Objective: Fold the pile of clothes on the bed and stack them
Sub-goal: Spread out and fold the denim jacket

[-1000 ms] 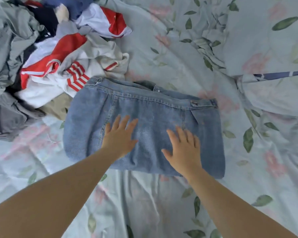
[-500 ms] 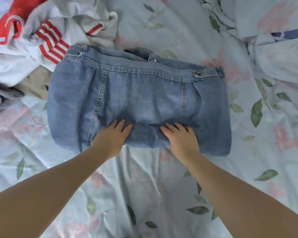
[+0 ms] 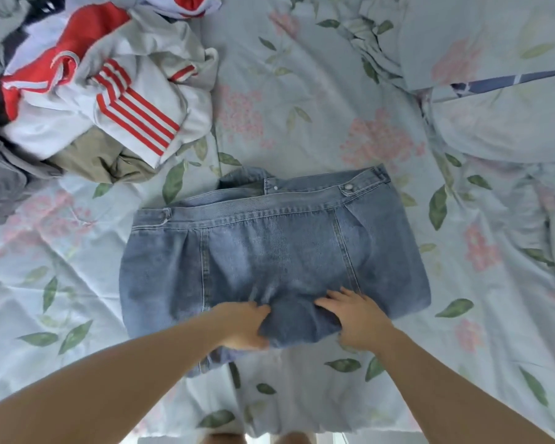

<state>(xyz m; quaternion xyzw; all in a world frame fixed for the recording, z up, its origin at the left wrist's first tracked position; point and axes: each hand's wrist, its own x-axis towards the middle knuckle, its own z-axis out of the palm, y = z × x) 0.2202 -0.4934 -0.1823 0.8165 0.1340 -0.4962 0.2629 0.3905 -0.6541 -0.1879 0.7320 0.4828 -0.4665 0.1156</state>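
On the bed (image 3: 302, 91), near side | denim garment (image 3: 269, 251) lies folded flat, pile of clothes (image 3: 109, 97) well apart, far left | left hand (image 3: 241, 325) and right hand (image 3: 356, 318) each grasp its near hem (cloth bunched between) | judgement: lift evenly, align with waistband, avoid skew.

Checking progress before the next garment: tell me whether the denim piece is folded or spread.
Folded: the denim garment lies as a compact rectangle, layers doubled; left hand and right hand grip its near edge.
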